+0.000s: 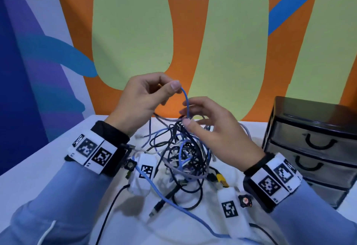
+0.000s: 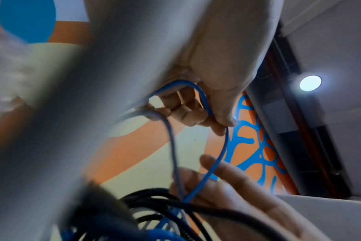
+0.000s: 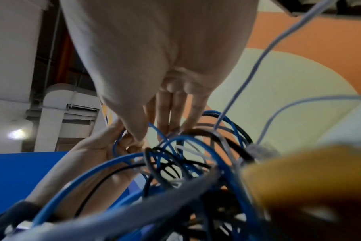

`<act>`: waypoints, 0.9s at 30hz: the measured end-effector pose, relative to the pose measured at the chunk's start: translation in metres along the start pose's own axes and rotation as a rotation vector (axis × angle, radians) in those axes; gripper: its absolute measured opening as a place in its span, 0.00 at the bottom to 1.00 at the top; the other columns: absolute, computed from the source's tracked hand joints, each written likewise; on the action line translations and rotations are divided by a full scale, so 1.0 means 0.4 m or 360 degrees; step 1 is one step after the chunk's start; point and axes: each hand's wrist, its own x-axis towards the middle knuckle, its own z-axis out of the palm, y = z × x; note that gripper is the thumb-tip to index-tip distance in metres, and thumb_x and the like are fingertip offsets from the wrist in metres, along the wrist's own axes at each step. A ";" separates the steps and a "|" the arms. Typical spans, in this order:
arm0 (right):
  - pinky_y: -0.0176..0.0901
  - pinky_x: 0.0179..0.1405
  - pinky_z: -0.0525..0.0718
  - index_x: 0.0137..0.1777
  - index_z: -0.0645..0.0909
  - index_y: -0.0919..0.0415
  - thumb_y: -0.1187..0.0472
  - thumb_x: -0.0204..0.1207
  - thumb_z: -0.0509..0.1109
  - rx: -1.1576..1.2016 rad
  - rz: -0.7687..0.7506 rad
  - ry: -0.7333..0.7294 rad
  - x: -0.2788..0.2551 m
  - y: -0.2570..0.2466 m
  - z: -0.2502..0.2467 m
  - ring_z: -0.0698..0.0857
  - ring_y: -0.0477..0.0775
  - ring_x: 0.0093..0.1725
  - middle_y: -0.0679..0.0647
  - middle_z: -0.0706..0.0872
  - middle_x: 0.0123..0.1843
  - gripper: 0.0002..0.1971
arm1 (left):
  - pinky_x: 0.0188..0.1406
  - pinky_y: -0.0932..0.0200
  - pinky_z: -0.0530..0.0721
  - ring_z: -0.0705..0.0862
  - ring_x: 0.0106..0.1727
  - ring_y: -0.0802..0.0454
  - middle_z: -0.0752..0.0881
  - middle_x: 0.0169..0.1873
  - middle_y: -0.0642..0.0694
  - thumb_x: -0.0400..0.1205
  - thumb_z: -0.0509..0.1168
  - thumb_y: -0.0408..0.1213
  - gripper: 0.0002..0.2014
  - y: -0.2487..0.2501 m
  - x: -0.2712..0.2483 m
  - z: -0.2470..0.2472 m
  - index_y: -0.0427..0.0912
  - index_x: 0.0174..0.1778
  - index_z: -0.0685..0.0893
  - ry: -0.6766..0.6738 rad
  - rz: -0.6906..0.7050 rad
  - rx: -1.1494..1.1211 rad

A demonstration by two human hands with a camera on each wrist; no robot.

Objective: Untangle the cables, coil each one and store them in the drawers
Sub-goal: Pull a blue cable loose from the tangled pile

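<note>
A tangle of blue, black, grey and white cables [image 1: 183, 157] lies heaped on the white table [image 1: 48, 167]. My left hand [image 1: 174, 87] is raised above it and pinches a blue cable [image 1: 185, 101] between thumb and forefinger. In the left wrist view that blue cable [image 2: 223, 151] loops round the curled fingers of the left hand [image 2: 223, 125], with a grey cable [image 2: 171, 143] beside it. My right hand [image 1: 186, 117] hovers at the top of the heap, fingers fairly straight, thumb and fingertips touching the strands. The right wrist view shows the right hand [image 3: 155, 132] over the tangle [image 3: 185, 163].
A black chest with three translucent drawers [image 1: 313, 144], all closed, stands at the right on the table. A yellow plug [image 1: 221, 179] sticks out of the heap's right side. A long blue cable [image 1: 173, 204] and a black one [image 1: 110, 212] trail toward me. A painted wall rises behind the table.
</note>
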 end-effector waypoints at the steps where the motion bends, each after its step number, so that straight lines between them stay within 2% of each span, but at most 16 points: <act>1: 0.45 0.66 0.83 0.67 0.82 0.48 0.60 0.85 0.75 -0.0044 0.0021 -0.0054 -0.001 0.006 0.001 0.88 0.44 0.67 0.43 0.92 0.59 0.13 | 0.38 0.56 0.71 0.73 0.34 0.48 0.79 0.29 0.46 0.87 0.72 0.42 0.12 0.002 0.001 0.003 0.35 0.45 0.91 0.0030 0.0023 -0.0018; 3: 0.31 0.63 0.77 0.64 0.83 0.48 0.61 0.85 0.75 -0.0187 0.0016 -0.0098 -0.003 0.012 -0.003 0.86 0.38 0.65 0.41 0.91 0.58 0.12 | 0.38 0.58 0.72 0.74 0.34 0.49 0.79 0.29 0.45 0.87 0.72 0.40 0.12 0.007 0.001 0.006 0.34 0.46 0.90 0.0104 0.0047 -0.0056; 5: 0.26 0.58 0.75 0.62 0.85 0.48 0.62 0.84 0.75 -0.0304 -0.0002 -0.0068 -0.002 0.017 -0.007 0.85 0.39 0.63 0.41 0.90 0.58 0.11 | 0.37 0.58 0.72 0.74 0.33 0.49 0.78 0.28 0.45 0.88 0.72 0.41 0.11 0.008 0.002 0.005 0.37 0.45 0.90 0.0190 0.0087 -0.0080; 8: 0.27 0.58 0.71 0.62 0.85 0.45 0.63 0.80 0.74 -0.0428 0.0051 -0.0045 -0.001 0.022 -0.012 0.80 0.44 0.63 0.46 0.84 0.56 0.15 | 0.37 0.54 0.69 0.72 0.33 0.46 0.78 0.30 0.43 0.89 0.72 0.45 0.10 0.003 0.008 -0.004 0.49 0.42 0.91 0.0340 0.0139 -0.0138; 10: 0.24 0.54 0.68 0.59 0.86 0.42 0.61 0.79 0.74 -0.0490 0.0090 -0.0030 -0.002 0.025 -0.015 0.76 0.43 0.60 0.47 0.79 0.50 0.14 | 0.36 0.58 0.68 0.72 0.33 0.50 0.81 0.33 0.46 0.89 0.71 0.43 0.12 0.002 0.015 -0.015 0.52 0.40 0.91 0.0467 0.0117 -0.0322; 13: 0.35 0.43 0.68 0.51 0.87 0.41 0.49 0.82 0.75 -0.0465 0.0158 0.0094 -0.001 0.024 -0.019 0.74 0.44 0.46 0.47 0.71 0.40 0.01 | 0.34 0.63 0.67 0.72 0.30 0.57 0.86 0.38 0.52 0.91 0.68 0.40 0.15 0.002 0.029 -0.047 0.51 0.37 0.89 0.0704 0.0020 -0.0636; 15: 0.38 0.36 0.66 0.49 0.88 0.43 0.45 0.83 0.75 -0.0393 0.0212 0.0128 0.002 0.036 -0.022 0.70 0.46 0.36 0.48 0.66 0.36 0.05 | 0.33 0.66 0.68 0.72 0.30 0.59 0.86 0.38 0.54 0.92 0.68 0.40 0.15 -0.007 0.036 -0.069 0.50 0.37 0.86 0.0823 -0.0038 -0.0721; 16: 0.40 0.34 0.65 0.47 0.89 0.44 0.44 0.82 0.75 -0.0408 0.0241 0.0133 0.003 0.042 -0.023 0.69 0.47 0.34 0.48 0.66 0.35 0.07 | 0.33 0.66 0.69 0.72 0.30 0.59 0.86 0.38 0.54 0.92 0.68 0.41 0.15 -0.013 0.038 -0.075 0.50 0.37 0.85 0.0852 -0.0060 -0.0723; 19: 0.47 0.37 0.69 0.40 0.87 0.47 0.39 0.80 0.75 -0.0531 0.0311 0.0154 0.003 0.050 -0.024 0.73 0.50 0.35 0.49 0.68 0.35 0.14 | 0.33 0.65 0.70 0.72 0.30 0.58 0.86 0.38 0.54 0.92 0.68 0.42 0.16 -0.031 0.037 -0.081 0.51 0.36 0.84 0.0932 -0.0077 -0.0719; 23: 0.44 0.37 0.66 0.35 0.81 0.47 0.40 0.82 0.72 -0.0549 0.0389 0.0279 0.003 0.056 -0.036 0.73 0.49 0.38 0.48 0.70 0.37 0.17 | 0.34 0.64 0.71 0.74 0.30 0.58 0.84 0.36 0.54 0.92 0.68 0.44 0.14 -0.040 0.034 -0.094 0.49 0.39 0.84 0.1077 -0.0113 -0.0661; 25: 0.45 0.39 0.66 0.34 0.78 0.46 0.42 0.84 0.70 -0.0549 0.0380 0.0350 0.008 0.063 -0.040 0.73 0.53 0.43 0.49 0.71 0.38 0.17 | 0.33 0.63 0.71 0.73 0.31 0.57 0.84 0.34 0.54 0.90 0.69 0.45 0.14 -0.046 0.029 -0.103 0.50 0.38 0.86 0.1126 -0.0149 -0.0512; 27: 0.47 0.45 0.68 0.39 0.77 0.49 0.46 0.86 0.67 -0.0509 0.0436 0.0416 0.014 0.068 -0.043 0.73 0.57 0.51 0.50 0.74 0.44 0.15 | 0.36 0.64 0.74 0.76 0.33 0.58 0.84 0.33 0.54 0.89 0.72 0.46 0.13 -0.052 0.026 -0.114 0.50 0.37 0.88 0.1093 -0.0188 -0.0163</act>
